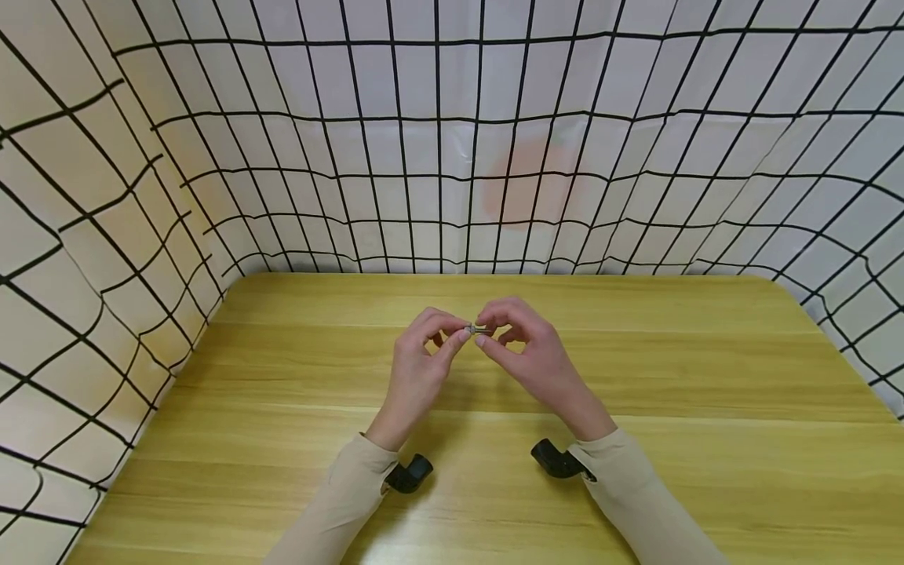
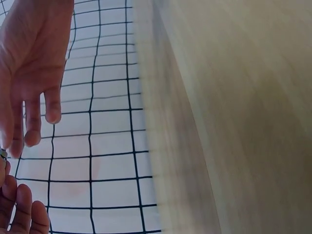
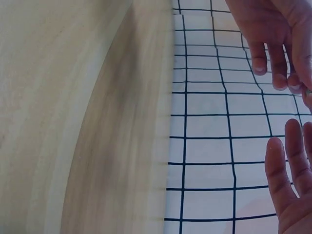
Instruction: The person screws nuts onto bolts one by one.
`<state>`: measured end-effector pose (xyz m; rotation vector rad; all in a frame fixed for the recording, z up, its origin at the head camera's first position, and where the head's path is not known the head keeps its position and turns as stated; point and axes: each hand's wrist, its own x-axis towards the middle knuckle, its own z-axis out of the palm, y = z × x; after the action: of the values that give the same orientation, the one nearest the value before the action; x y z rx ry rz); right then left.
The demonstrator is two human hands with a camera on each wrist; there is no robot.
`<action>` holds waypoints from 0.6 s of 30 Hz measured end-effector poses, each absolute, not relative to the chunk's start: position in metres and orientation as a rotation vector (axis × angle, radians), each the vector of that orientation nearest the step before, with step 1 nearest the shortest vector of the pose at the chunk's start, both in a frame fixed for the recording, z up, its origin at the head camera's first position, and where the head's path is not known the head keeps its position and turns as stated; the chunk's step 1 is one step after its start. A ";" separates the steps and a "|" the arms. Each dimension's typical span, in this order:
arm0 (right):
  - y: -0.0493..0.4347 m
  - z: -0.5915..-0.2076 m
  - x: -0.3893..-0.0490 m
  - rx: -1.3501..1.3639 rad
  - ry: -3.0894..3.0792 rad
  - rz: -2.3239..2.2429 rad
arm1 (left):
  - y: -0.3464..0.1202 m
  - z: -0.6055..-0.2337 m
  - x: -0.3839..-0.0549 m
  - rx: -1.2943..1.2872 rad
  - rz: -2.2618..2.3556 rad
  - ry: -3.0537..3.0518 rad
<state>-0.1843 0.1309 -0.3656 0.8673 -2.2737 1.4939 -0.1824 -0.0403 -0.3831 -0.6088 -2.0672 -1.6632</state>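
In the head view my left hand (image 1: pixel 418 362) pinches a small metal piece (image 1: pixel 472 329) between thumb and forefinger. It looks like a small bolt or screw, with a wider part at the fingertips and a thin shaft pointing right. My right hand (image 1: pixel 538 355) is curved about the shaft's free end, its thumb and forefinger apart with a gap around the shaft. In the left wrist view a bit of the metal piece (image 2: pixel 3 154) shows at the edge, between the two hands. The right hand's other fingers (image 3: pixel 276 163) extend loosely in the right wrist view.
Both hands are above a wooden table (image 1: pixel 282 377). Beyond its back edge stands a white wall covering (image 1: pixel 417 86) with a black grid, which also runs along both sides. Black wrist devices (image 1: pixel 410 474) stick out from both sleeves.
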 end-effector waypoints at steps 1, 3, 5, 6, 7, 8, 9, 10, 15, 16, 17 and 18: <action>0.130 -0.363 -0.183 0.875 -2.270 1.476 | -0.040 -0.387 -0.185 -0.604 -1.666 -2.071; 0.129 -0.363 -0.183 0.880 -2.263 1.454 | -0.041 -0.394 -0.190 -0.606 -1.665 -2.070; 0.128 -0.364 -0.183 0.882 -2.258 1.446 | -0.041 -0.399 -0.193 -0.616 -1.656 -2.065; 0.128 -0.364 -0.183 0.881 -2.255 1.448 | -0.042 -0.400 -0.194 -0.621 -1.656 -2.060; 0.129 -0.368 -0.186 0.880 -2.255 1.450 | -0.042 -0.401 -0.194 -0.632 -1.652 -2.052; 0.129 -0.369 -0.186 0.881 -2.253 1.457 | -0.042 -0.401 -0.195 -0.638 -1.651 -2.045; 0.129 -0.369 -0.187 0.881 -2.252 1.464 | -0.042 -0.401 -0.195 -0.639 -1.649 -2.043; 0.129 -0.370 -0.187 0.881 -2.253 1.468 | -0.042 -0.400 -0.194 -0.638 -1.651 -2.042; 0.128 -0.364 -0.183 0.869 -2.281 1.492 | -0.041 -0.387 -0.185 -0.628 -1.666 -2.036; 0.128 -0.363 -0.182 0.863 -2.291 1.496 | -0.041 -0.383 -0.183 -0.632 -1.667 -2.034; 0.128 -0.362 -0.182 0.855 -2.301 1.503 | -0.041 -0.378 -0.180 -0.635 -1.668 -2.033; 0.128 -0.362 -0.182 0.846 -2.312 1.511 | -0.041 -0.375 -0.178 -0.640 -1.668 -2.030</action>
<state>-0.1816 0.1275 -0.3618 0.8463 -2.3118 1.5109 -0.1779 -0.0414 -0.3748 -0.6405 -2.0303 -1.6679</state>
